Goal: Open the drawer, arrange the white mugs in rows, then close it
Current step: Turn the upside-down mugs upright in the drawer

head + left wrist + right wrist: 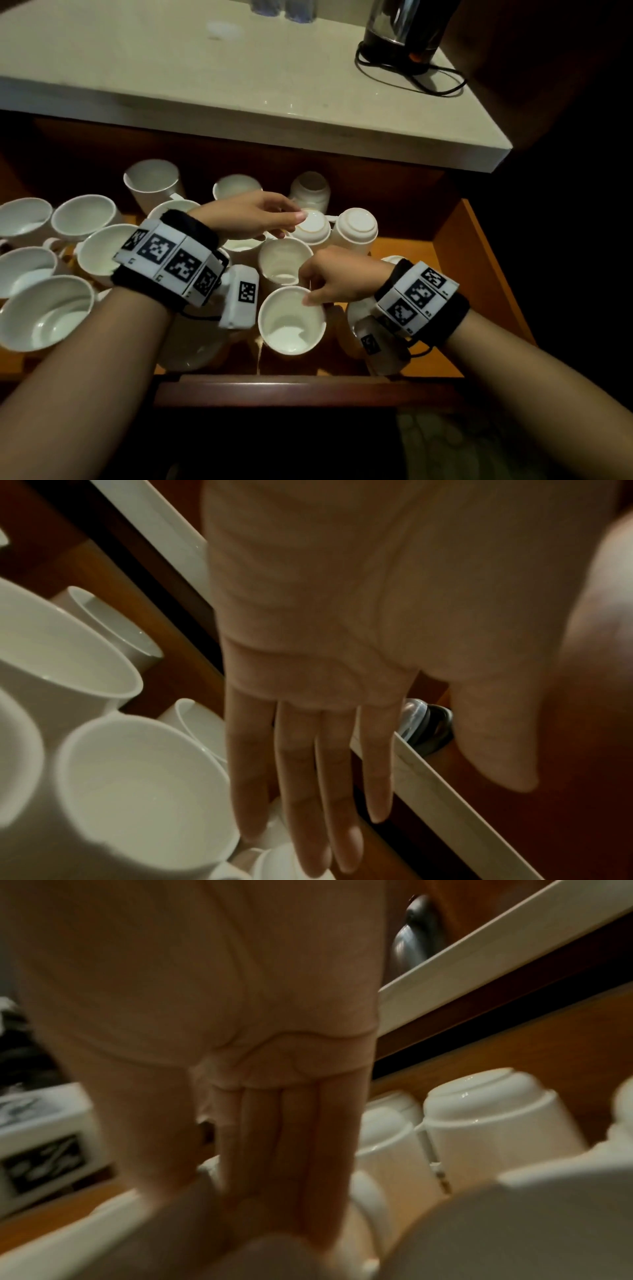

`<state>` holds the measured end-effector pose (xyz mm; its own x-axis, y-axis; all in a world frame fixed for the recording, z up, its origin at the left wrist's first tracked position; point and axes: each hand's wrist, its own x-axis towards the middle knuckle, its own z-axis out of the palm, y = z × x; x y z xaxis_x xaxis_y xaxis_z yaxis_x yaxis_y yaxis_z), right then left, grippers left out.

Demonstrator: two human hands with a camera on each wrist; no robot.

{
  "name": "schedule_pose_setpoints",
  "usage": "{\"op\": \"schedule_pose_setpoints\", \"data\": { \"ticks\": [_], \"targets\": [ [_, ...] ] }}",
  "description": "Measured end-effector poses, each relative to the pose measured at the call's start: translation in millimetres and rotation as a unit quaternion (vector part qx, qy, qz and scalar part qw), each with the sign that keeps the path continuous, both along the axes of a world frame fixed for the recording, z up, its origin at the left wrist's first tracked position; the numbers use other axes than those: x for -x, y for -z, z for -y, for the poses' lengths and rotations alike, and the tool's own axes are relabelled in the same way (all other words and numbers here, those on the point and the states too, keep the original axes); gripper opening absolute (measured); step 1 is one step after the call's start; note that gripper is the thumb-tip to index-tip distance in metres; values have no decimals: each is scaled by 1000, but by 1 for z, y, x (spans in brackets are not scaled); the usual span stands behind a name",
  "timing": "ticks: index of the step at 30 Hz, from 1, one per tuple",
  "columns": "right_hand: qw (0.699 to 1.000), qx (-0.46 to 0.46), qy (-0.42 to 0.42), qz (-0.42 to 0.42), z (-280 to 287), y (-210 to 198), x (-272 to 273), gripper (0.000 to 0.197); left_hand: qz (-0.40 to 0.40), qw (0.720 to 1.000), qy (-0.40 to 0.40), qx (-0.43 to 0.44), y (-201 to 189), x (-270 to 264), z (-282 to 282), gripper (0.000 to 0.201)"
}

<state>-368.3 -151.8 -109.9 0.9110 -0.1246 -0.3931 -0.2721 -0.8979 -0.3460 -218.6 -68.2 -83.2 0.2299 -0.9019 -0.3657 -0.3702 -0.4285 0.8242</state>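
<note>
The wooden drawer [479, 281] stands pulled out, with several white mugs inside. Most are upright on the left and in the middle; three sit upside down at the back right. My left hand [270, 219] reaches across to an upturned mug [317, 229], its thumb tip on that mug's base. In the left wrist view its fingers [301, 764] are straight and hold nothing. My right hand [329, 282] pinches the rim of an upright mug [289, 325] near the drawer's front. The right wrist view shows its fingers [284, 1137] reaching down inside this mug's rim [85, 1231].
A pale countertop [239, 85] overhangs the back of the drawer. On its right end a dark kettle [400, 34] stands with a looped black cord [438, 82]. Bare drawer floor shows at the right [428, 356]. The upturned mugs [493, 1123] stand close together.
</note>
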Motion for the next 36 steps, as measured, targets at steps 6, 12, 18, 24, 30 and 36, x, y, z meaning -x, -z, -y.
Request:
{"op": "schedule_pose_setpoints", "data": {
  "ticks": [6,12,18,24,30,36],
  "targets": [
    [996,50,-40,-68,-3,6,-15,26,28,1000,-7,1,3,-4,0,38],
    [991,-89,90,-37,22,-8,1,23,39,999,4,9,4,0,3,38],
    [962,28,273,1,80,-21,42,42,18,1000,21,15,-2,11,12,37],
    [938,10,308,-158,85,-3,59,74,20,999,42,21,-14,31,35,39],
    [940,19,310,-140,83,12,61,60,12,998,54,17,-3,51,52,43],
    [923,-68,377,-25,96,-2,69,61,30,999,28,31,7,51,55,46]
  ]
}}
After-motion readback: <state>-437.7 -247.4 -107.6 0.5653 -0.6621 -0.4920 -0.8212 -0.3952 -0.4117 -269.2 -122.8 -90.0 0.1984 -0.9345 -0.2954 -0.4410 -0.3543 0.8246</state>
